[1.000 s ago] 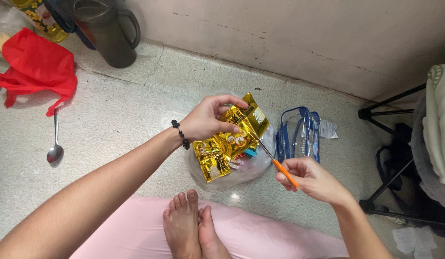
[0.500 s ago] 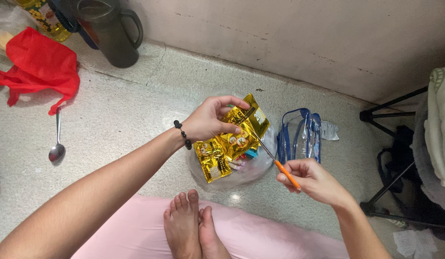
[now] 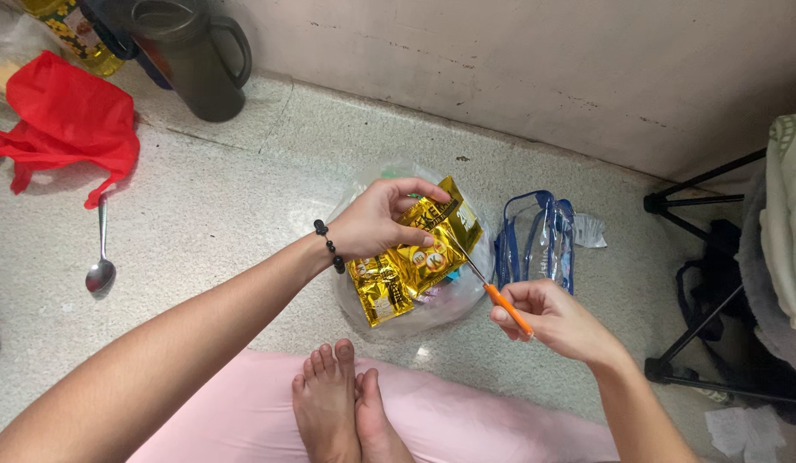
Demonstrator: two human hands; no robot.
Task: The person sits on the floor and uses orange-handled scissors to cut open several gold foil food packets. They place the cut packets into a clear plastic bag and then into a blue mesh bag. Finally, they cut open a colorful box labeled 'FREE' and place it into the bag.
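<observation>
Head view: left hand [image 3: 376, 225] pinches a strip of 2 glossy gold foil sachets [image 3: 415, 253] over a clear plastic bag [image 3: 441, 304] on the speckled floor. Right hand [image 3: 557, 321], fingers closed on orange-handled scissors [image 3: 492, 287], lies lower right; thin blades slant up-left, touching the top sachet's edge.

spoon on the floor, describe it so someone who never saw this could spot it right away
Start at the crumpled red plastic bag on the speckled floor, far left. Just below it lies the spoon, bowl toward the person, handle pointing up at the bag. It is the only bare metal utensil there, well apart from both hands.
</observation>
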